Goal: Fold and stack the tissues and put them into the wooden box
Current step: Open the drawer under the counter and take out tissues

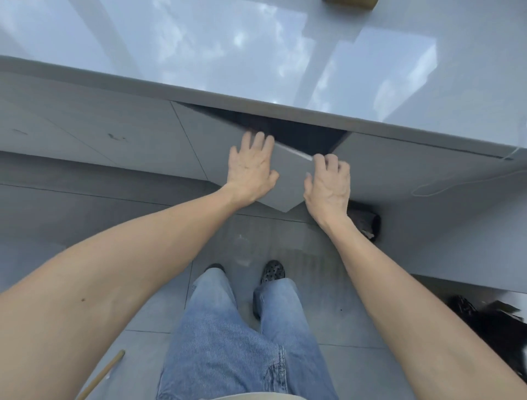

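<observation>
No tissues are in view. A sliver of a tan wooden object (351, 2), possibly the wooden box, shows at the top edge on the glossy grey countertop (256, 42). Below the counter a grey cabinet door (288, 182) stands partly swung out, with a dark opening (302, 134) behind it. My left hand (251, 171) lies flat on the door's face with its fingers spread. My right hand (328, 185) curls its fingers around the door's free edge.
I stand on a grey tiled floor (336, 308) close to the cabinets. A dark object (366, 222) lies at the cabinet base on the right, and a black heap (490, 319) farther right. A wooden stick (102, 374) shows at bottom left. A thin white cord (456, 185) hangs along the right cabinet.
</observation>
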